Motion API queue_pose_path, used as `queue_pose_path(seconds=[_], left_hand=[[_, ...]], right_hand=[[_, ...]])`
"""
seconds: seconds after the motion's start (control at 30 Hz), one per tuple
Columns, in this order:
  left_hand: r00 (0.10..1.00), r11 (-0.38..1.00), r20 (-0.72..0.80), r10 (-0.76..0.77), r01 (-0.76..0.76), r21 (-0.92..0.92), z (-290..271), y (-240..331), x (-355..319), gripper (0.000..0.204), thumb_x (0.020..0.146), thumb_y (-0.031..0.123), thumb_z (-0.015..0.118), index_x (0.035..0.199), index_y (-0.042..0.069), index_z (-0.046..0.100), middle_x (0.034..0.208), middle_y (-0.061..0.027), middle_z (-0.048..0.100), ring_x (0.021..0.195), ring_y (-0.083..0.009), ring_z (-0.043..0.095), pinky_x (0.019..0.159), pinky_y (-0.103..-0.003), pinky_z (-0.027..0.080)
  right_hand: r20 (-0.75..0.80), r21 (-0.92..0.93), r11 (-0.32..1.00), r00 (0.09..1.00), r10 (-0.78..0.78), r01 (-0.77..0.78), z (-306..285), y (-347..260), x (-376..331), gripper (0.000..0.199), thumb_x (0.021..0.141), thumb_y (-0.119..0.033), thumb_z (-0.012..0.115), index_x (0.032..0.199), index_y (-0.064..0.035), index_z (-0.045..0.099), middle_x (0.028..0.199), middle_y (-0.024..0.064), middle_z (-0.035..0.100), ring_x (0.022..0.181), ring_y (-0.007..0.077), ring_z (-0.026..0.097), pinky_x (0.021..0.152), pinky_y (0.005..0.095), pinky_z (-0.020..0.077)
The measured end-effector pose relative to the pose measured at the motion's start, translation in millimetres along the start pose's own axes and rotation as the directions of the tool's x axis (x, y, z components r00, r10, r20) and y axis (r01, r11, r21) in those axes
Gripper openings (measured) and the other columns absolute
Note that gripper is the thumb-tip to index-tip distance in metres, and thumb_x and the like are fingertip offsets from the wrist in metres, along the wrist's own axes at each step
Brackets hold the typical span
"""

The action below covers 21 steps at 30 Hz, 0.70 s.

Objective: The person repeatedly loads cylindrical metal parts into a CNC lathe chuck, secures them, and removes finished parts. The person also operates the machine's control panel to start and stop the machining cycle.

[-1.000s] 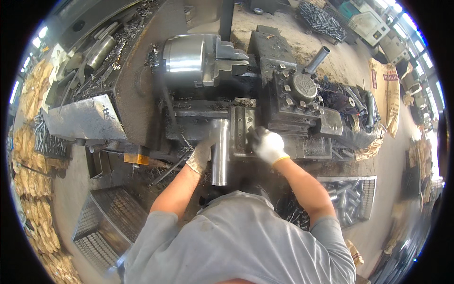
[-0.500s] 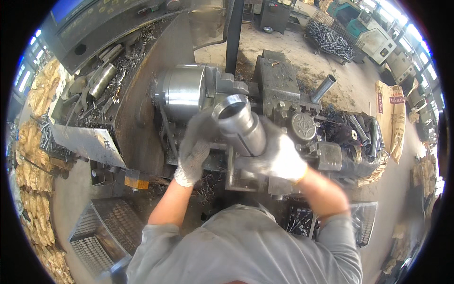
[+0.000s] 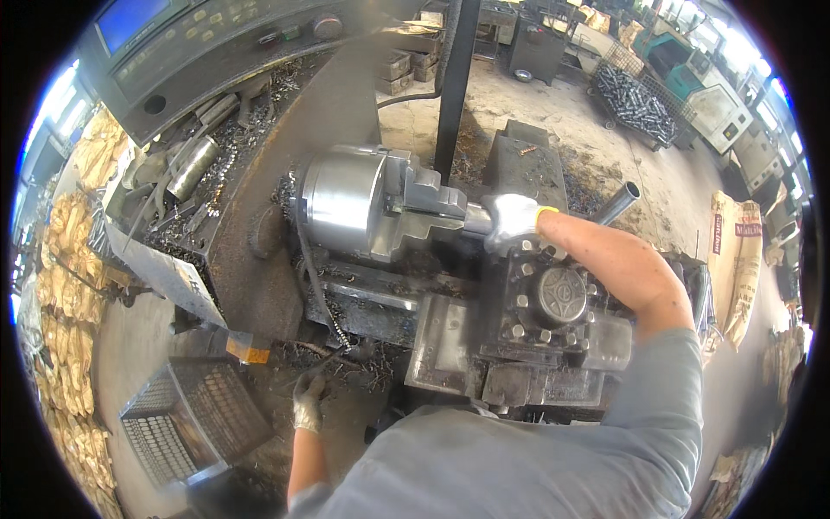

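Note:
My right hand [image 3: 512, 221], in a white glove, is closed round the outer end of a shiny metal sleeve [image 3: 475, 219]. The sleeve's other end lies between the stepped jaws [image 3: 424, 203] of a lathe chuck [image 3: 346, 197], where the jaws hide it. Low on the left, my gloved left hand [image 3: 309, 402] is down beside the machine bed, near a thin dark rod [image 3: 324, 359] and metal chips. Its fingers look curled, but what they hold is too dark to make out.
Just below my right forearm stands the tool post [image 3: 560, 294] with its bolts. A steel tube [image 3: 617, 203] sticks up behind it. A perforated metal crate [image 3: 177, 415] sits at the lower left. A chip-covered tray [image 3: 207, 164] lies under the control panel [image 3: 181, 52].
The sleeve has gone from between both hands to the chuck jaws, with my right hand on its outer end. My left hand has let go of it and dropped to the lower left.

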<state>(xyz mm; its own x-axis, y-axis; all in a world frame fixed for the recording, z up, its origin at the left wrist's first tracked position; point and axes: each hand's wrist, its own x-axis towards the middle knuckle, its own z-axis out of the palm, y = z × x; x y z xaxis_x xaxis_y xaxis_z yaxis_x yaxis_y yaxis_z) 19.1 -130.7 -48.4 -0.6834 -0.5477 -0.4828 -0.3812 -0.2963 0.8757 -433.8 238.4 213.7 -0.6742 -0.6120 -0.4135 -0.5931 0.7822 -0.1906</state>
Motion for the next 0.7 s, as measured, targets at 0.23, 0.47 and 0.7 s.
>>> queue_pose_path(seconds=[0.23, 0.47, 0.7], left_hand=[[0.917, 0.836, -0.398, 0.037, -0.247, -0.490, -69, 16, 45, 0.043, 0.109, 0.053, 0.057, 0.105, 0.011, 0.066, 0.101, -0.0064, 0.071, 0.094, -0.0257, 0.067, 0.086, -0.049, 0.056], [0.996, 0.660, 0.081, -0.022, 0.075, -0.748, -102, 69, 43, 0.036, 0.112, 0.049, 0.047, 0.095, 0.021, 0.062, 0.072, 0.0053, 0.050, 0.063, -0.0184, 0.051, 0.073, -0.043, 0.051], [0.994, 0.822, -0.094, -0.056, -0.007, -0.569, -99, 78, 52, 0.030, 0.108, 0.042, 0.057, 0.096, 0.016, 0.062, 0.069, 0.0046, 0.051, 0.059, -0.0122, 0.050, 0.053, -0.030, 0.043]], right_hand=[[0.194, 0.082, 0.989, 0.976, 0.104, -0.121, 3, 25, 12, 0.070, 0.068, -0.047, 0.090, 0.116, 0.0019, 0.076, 0.107, 0.0272, 0.078, 0.098, 0.0395, 0.076, 0.088, 0.0463, 0.0595], [-0.128, 0.241, 0.964, 0.988, -0.081, 0.110, 6, -3, 28, 0.087, 0.071, -0.026, 0.085, 0.149, -0.0019, 0.056, 0.111, 0.0242, 0.078, 0.098, 0.0325, 0.076, 0.082, 0.0439, 0.0598], [-0.140, 0.233, 0.971, 0.990, -0.023, 0.056, 9, -8, 25, 0.082, 0.074, -0.035, 0.085, 0.145, -0.0032, 0.058, 0.122, 0.0235, 0.076, 0.110, 0.0367, 0.075, 0.094, 0.0447, 0.0590]])
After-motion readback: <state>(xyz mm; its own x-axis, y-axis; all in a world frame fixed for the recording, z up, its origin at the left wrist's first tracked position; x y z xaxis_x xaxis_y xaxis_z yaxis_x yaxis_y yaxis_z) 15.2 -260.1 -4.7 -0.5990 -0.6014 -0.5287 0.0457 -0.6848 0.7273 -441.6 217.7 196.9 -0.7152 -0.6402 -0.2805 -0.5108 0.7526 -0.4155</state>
